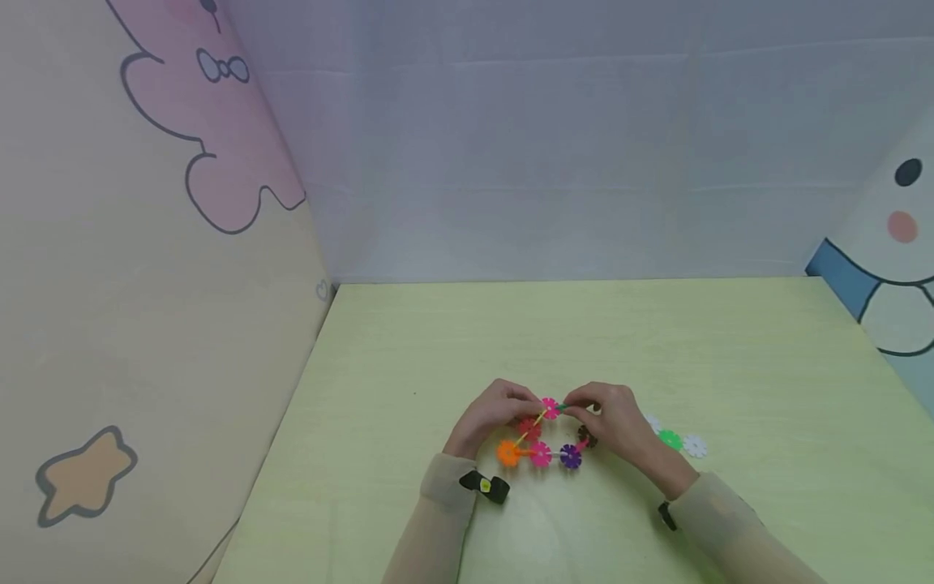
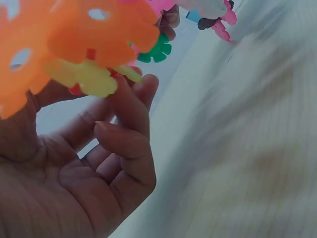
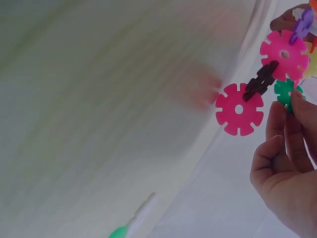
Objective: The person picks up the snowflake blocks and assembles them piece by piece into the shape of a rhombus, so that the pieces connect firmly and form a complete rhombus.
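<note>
A chain of notched plastic snowflake discs hangs between my two hands, above the table. My left hand [image 1: 496,410] pinches the chain beside a pink disc [image 1: 550,407] and a yellow disc [image 2: 89,79]; the exact grip is partly hidden. My right hand [image 1: 616,418] holds a green disc [image 3: 288,94] between thumb and fingers, edge against the pink disc. Whether their slots are joined I cannot tell. Along the chain sit a red disc [image 1: 529,429], an orange disc [image 1: 508,453], another pink disc [image 1: 541,454], a purple disc [image 1: 571,457] and a dark brown disc [image 1: 587,436].
On the pale yellow table [image 1: 409,349], right of my right hand, lie a loose green disc [image 1: 670,440] and a white disc [image 1: 696,446], with another white disc [image 1: 653,422] partly behind my hand. A cloth-covered wall [image 1: 554,162] stands behind the table.
</note>
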Action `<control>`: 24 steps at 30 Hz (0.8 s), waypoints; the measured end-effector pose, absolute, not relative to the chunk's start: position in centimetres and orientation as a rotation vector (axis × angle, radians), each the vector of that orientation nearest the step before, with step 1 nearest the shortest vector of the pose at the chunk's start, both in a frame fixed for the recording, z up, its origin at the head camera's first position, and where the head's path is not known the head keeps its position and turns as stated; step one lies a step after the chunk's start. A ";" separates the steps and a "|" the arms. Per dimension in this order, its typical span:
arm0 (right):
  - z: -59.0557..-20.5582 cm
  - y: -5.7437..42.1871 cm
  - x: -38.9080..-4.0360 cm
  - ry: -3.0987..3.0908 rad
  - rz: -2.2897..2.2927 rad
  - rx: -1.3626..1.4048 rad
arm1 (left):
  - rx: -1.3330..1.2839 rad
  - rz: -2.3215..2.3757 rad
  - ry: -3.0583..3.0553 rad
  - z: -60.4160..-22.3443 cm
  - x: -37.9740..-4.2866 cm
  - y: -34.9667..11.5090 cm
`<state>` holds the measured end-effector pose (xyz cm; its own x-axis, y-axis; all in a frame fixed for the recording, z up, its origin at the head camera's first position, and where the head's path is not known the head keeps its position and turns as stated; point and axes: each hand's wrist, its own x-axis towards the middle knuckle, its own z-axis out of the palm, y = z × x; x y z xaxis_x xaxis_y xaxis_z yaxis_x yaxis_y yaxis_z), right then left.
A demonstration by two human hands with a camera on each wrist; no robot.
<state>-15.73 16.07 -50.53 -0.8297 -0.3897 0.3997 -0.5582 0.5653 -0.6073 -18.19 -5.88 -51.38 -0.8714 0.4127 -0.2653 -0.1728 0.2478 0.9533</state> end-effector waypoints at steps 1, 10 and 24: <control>-50.5 16.1 -15.7 -2.584 1.117 0.793 | 0.222 1.656 2.054 -51.4 -18.2 -5.9; -50.5 15.8 -15.8 -2.598 1.106 0.800 | 0.237 1.611 2.036 -51.4 -18.2 -6.2; -50.3 15.5 -15.8 -2.638 1.128 0.800 | 0.259 1.584 2.054 -51.5 -17.8 -5.8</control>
<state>-15.78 15.50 -50.26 -0.8432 -0.4112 0.3463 -0.5344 0.5716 -0.6226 -17.79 -5.81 -51.48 -0.8419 0.4556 -0.2892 -0.1639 0.2948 0.9414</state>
